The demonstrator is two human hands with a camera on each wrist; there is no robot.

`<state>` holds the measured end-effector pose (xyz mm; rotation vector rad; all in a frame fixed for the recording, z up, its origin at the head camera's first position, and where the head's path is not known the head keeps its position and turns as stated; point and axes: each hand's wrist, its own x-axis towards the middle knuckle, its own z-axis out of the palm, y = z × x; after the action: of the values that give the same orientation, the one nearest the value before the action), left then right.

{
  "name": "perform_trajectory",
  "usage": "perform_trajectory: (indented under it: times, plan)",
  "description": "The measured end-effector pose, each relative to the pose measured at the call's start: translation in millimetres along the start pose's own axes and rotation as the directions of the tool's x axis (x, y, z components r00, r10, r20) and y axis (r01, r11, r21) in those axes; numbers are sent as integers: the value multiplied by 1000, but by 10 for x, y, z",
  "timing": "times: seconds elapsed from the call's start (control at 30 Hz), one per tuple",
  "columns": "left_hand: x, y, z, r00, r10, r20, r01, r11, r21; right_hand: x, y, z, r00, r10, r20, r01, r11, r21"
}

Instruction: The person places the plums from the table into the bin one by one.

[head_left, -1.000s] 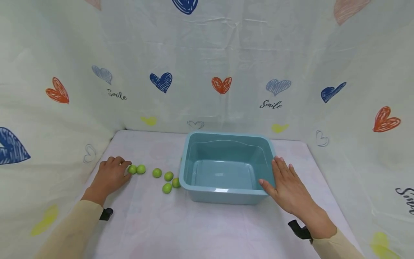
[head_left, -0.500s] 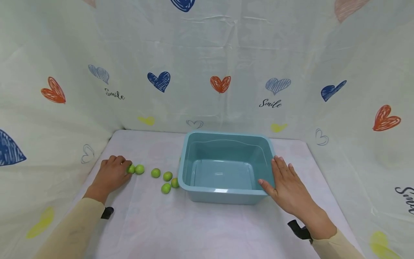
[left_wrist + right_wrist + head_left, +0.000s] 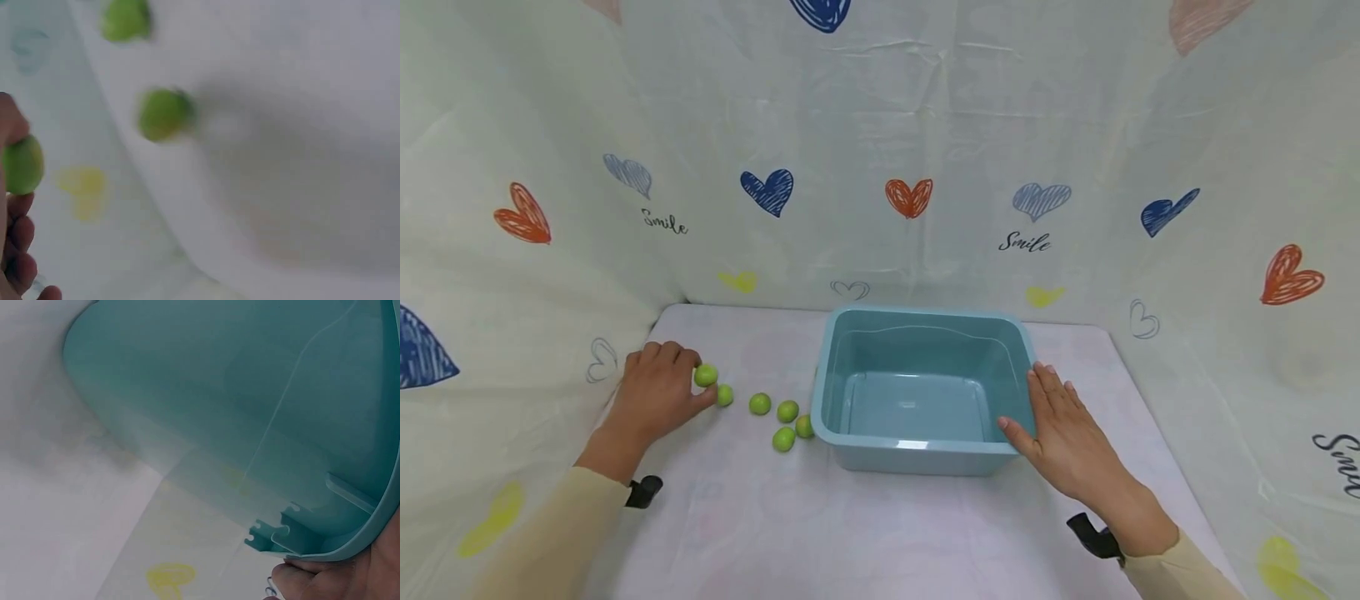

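Observation:
My left hand (image 3: 651, 392) pinches a small green lime (image 3: 705, 375) between thumb and fingers, just above the table at the left. In the left wrist view this lime (image 3: 24, 165) shows at the left edge with curled fingers beneath it. A second lime (image 3: 725, 395) lies right by the thumb. Farther right are several more limes (image 3: 783, 439), close to a light blue plastic tub (image 3: 917, 460). My right hand (image 3: 1078, 450) rests with straight fingers on the tub's right rim, thumb over the front corner. The right wrist view shows the tub's outer wall (image 3: 206, 381).
A white cloth covers the table (image 3: 880, 533). Behind and at both sides hangs a pale sheet (image 3: 850, 108) printed with hearts and words. The tub's inside floor (image 3: 917, 407) is bare. Black straps (image 3: 643, 492) sit at the wrists.
My left hand has closed on the leftmost lime and lifted it slightly off the table. The right hand stays on the tub. The other limes lie where they were.

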<state>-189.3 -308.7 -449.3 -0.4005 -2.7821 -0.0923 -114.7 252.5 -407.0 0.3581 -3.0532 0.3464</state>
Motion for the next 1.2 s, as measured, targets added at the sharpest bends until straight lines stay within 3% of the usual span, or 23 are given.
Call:
perform_trajectory:
  times: [0.1,0.23,0.43,0.73,1.0,1.2]
  plan:
    - [113,287,-167,986,100,-133,-104,994,-21,-16,7,-4,1000,10,2,-10,1000,-4]
    - [227,605,-307,958,209,-197,-215,977,-10,-20,20,-3,1000,23,7,-23,1000,-7]
    - [365,909,-457,962,232,-148,-237,972,-16,-18,37,11,1000,15,9,-15,1000,-1]
    - [610,1425,-657,946,301,-118,-310,949,-64,-48,57,-15,1000,-17,-18,16,999,-49]
    - [844,1792,-671,909,404,-99,-412,909,-70,-14,51,-32,999,-46,-10,45,993,-106]
    - [1019,1968,-683,875,482,-35,-483,876,-16,4,27,-26,997,-71,-22,67,990,-121]
